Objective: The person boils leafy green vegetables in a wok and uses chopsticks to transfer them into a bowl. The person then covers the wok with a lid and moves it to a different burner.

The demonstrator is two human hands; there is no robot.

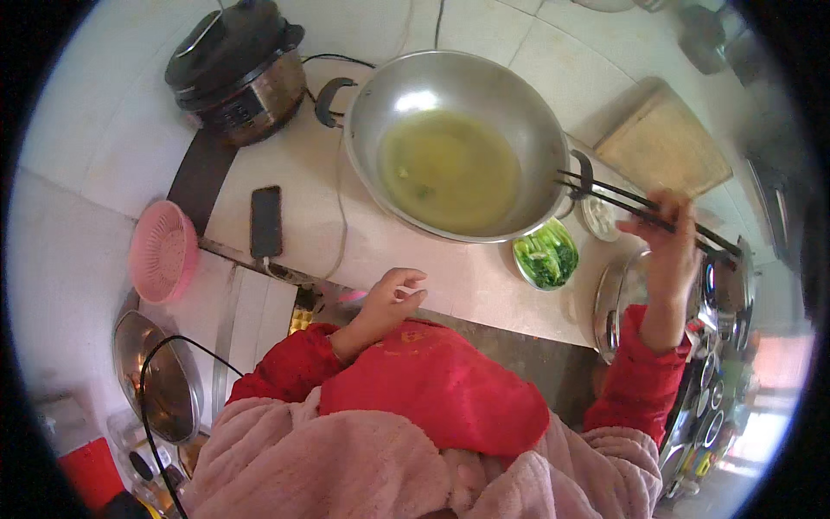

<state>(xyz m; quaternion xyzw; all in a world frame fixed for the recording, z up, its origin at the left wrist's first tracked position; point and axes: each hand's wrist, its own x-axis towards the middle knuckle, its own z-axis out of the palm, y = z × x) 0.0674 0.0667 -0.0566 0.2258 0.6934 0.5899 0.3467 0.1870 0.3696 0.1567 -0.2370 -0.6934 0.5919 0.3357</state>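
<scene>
My right hand (668, 224) holds a pair of long dark chopsticks (616, 198), their tips over the right rim of a large metal wok (538, 123). Yellow-green liquid (454, 168) with small green bits lies in the wok. Just below the wok's rim, a bowl holds cooked green leafy vegetables (546, 256). A small dish (602, 214) with pale contents sits under the chopsticks. Near the counter's front edge, my left hand (395, 298) is empty, its fingers loosely curled and apart, in front of the red apron (434, 389).
An electric pressure cooker (240, 78) stands at the back left, with a phone (266, 222) on a cable nearer me. A pink plastic basket (164, 252) and a metal basin (159, 376) are at the left. A wooden cutting board (668, 143) and a glass-lidded pot (609, 311) are at the right.
</scene>
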